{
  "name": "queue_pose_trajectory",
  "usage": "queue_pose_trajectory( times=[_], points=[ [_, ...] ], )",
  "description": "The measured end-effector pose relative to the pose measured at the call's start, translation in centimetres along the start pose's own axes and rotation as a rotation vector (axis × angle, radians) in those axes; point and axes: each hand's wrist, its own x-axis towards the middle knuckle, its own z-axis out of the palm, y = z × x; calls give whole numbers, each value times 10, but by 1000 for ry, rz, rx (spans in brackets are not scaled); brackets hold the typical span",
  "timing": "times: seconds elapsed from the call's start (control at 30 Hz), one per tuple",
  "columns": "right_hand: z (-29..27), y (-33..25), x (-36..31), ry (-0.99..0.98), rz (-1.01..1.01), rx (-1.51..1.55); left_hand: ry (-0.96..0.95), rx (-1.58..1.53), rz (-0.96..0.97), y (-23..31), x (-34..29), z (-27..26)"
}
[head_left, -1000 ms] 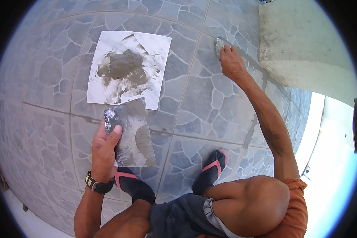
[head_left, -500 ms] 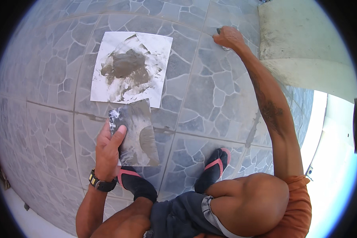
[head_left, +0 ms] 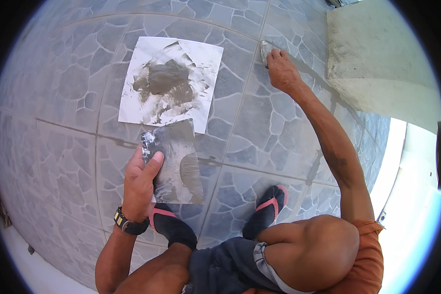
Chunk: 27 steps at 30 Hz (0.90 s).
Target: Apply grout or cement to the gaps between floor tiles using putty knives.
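My left hand (head_left: 138,182) grips a flat rectangular board (head_left: 170,171) by its left edge, thumb on top. Grey paste is smeared over the board, thickest along its right side. Reaching far out to the right, my right hand (head_left: 283,72) is closed on a small, thin, pale scraper (head_left: 265,51). The scraper is at the floor by a tile joint, mostly covered by my fingers. Beyond the board lies a white sheet (head_left: 132,105) on the floor, with a heap of grey paste (head_left: 169,78) in its middle.
Grey stone-patterned tiles (head_left: 259,122) cover the floor, with dark joints between them. A pale wall block (head_left: 377,63) stands at the right, beside a wet-looking grey strip of floor. My feet in dark socks and pink-strapped sandals (head_left: 272,206) are close in front.
My right hand has turned and come slightly nearer, and the scraper's pale blade now shows beyond the fingers. A grey smear shows along the floor by the wall block. The view has shifted slightly.
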Motion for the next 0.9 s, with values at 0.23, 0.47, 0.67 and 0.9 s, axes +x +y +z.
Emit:
queue_pose_trajectory(
  times=[0.23,0.47,0.67,0.9],
  points=[
    [-52,55,16,-298,570,180,-1,3,-27,3,0,0],
    [-46,8,85,-198,480,249,13,15,4,-1,-3,-5],
    [-44,51,86,-216,437,804,29,-76,-29,1,-1,1],
    [-5,-4,43,109,-54,13,9,-66,-30,-1,-2,-11]
  ],
)
